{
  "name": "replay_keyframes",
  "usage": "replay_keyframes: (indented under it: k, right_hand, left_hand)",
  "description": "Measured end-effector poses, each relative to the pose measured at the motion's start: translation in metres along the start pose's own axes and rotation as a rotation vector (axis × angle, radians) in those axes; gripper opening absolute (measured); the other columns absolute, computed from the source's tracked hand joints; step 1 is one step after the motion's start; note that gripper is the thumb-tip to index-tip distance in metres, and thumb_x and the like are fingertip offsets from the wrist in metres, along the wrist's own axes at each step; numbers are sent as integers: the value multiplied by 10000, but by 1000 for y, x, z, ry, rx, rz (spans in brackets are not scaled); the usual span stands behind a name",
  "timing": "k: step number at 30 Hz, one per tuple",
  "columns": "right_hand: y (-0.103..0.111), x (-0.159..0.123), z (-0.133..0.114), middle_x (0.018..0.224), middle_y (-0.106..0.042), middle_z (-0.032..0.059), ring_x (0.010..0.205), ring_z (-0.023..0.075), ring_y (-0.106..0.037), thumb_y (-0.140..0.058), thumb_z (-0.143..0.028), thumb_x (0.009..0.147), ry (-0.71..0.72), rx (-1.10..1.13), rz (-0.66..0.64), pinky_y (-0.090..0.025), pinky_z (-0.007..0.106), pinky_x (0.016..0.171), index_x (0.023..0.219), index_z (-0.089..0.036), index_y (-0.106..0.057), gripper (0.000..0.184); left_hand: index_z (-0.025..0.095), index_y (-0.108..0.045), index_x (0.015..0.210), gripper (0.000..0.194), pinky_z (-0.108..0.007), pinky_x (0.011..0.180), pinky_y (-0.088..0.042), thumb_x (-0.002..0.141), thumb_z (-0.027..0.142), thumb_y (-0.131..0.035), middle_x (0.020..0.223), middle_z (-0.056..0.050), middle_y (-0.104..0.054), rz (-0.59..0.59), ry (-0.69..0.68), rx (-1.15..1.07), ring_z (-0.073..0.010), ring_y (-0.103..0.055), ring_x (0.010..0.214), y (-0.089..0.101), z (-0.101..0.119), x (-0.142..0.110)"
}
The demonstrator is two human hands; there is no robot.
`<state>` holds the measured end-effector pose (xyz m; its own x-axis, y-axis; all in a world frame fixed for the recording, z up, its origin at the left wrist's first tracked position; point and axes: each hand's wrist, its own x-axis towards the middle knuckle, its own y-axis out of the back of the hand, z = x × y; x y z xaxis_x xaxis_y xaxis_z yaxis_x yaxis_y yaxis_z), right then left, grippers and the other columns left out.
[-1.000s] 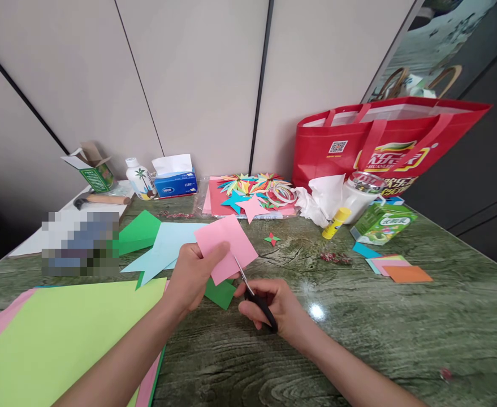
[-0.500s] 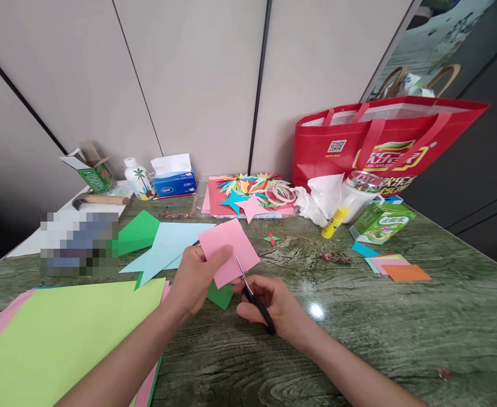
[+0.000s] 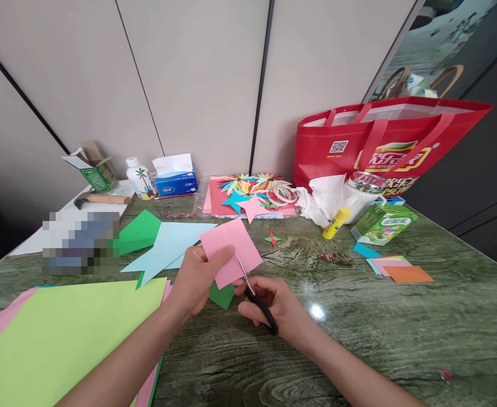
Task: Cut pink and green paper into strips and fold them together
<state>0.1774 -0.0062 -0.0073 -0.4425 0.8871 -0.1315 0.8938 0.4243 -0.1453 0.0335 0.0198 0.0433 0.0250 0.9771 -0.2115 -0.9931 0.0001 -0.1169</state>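
Between thumb and fingers, my left hand point(image 3: 199, 277) pinches a square of pink paper point(image 3: 242, 246) by its left side, above the table. My right hand point(image 3: 269, 302) is closed around the black handles of a pair of scissors point(image 3: 254, 297). One blade lies over the paper's lower right part, its tip close to my left thumb; the other blade is hidden. Under the hands a green paper piece point(image 3: 221, 295) shows in part. Light blue cut paper point(image 3: 172, 243) and a green folded piece point(image 3: 140, 232) lie left of my left hand.
A paper stack point(image 3: 82, 328) covers the left front. Behind are a tissue box point(image 3: 176, 182), paper stars point(image 3: 252, 208), a glue stick point(image 3: 336, 223), a white mug point(image 3: 356, 200), a green carton point(image 3: 384, 223) and a red bag point(image 3: 337, 152). Small coloured papers point(image 3: 409, 273) lie right; a hammer point(image 3: 104, 199) lies left.
The view has shifted very slightly. Both hands, the pink paper and the scissors keep almost the same pose.
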Motion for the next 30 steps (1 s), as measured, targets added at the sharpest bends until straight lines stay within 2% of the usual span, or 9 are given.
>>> replay_keyframes:
  k: [17, 21, 30]
  right_hand:
    - [3, 1, 8, 509, -429, -60, 383, 41, -356, -669, -438, 630, 18, -17, 0, -272, 188, 385, 764, -142, -567, 340]
    - [3, 1, 7, 496, -422, -63, 374, 41, -358, -667, -450, 626, 22, -24, 4, -271, 187, 374, 754, -143, -569, 347]
    - [2, 0, 5, 483, -421, -65, 363, 38, -358, -657, -405, 646, 23, -7, 5, -257, 186, 371, 736, -135, -569, 298]
  left_hand:
    - [109, -619, 554, 212, -224, 432, -414, 619, 304, -672, 504, -41, -642, 15, 9, -21, -137, -555, 440, -1, 2, -3]
    - [109, -622, 560, 211, -237, 435, -428, 630, 303, -664, 501, -48, -646, 4, 14, -17, -151, -568, 434, -1, 2, -3]
    - [104, -618, 592, 213, -215, 447, -415, 659, 304, -652, 533, -36, -634, -7, 7, 5, -127, -548, 463, 2, -3, 0]
